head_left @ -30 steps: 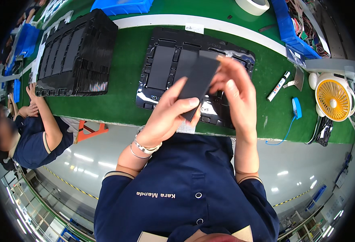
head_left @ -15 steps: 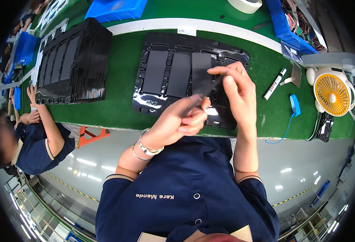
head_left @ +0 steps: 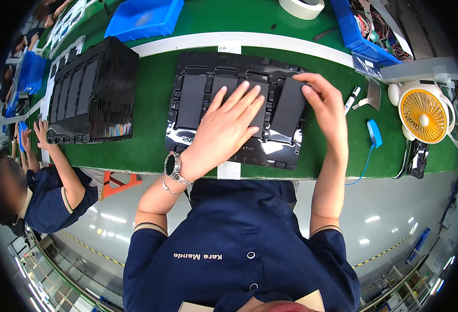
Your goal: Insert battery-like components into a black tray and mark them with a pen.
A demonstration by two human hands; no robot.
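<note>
One dark grey, flat, rectangular panel (head_left: 287, 109): lies aslant over the rightmost compartment of a black, glossy, moulded plastic tray (head_left: 229, 60), its far end tipped toward my right; whether its near end is seated I cannot tell. My right fingers (head_left: 312, 78): thumb and index pinching that panel at its far right corner. My left fingers (head_left: 237, 95): spread flat, gripping nothing, laid across the tray's middle, over two like panels; how hard they press I cannot tell. One further matching panel (head_left: 191, 101): in the leftmost compartment, uncovered. Hazards, as I judge them: a loosened pinch could drop my panel askew against the compartment rib and scuff an edge; an uneven push from my left palm could slide the light-looking tray and throw off the alignment. Beneath all: one green tabletop (head_left: 153, 122). To the left: one tall stack of black plastic trays (head_left: 119, 93). To the right: one white marker pen with black cap (head_left: 352, 99), one blue band with cord (head_left: 374, 133), one white fan with yellow grille (head_left: 423, 114). Beyond: one blue plastic bin (head_left: 148, 23), one roll of white tape (head_left: 314, 9).
</note>
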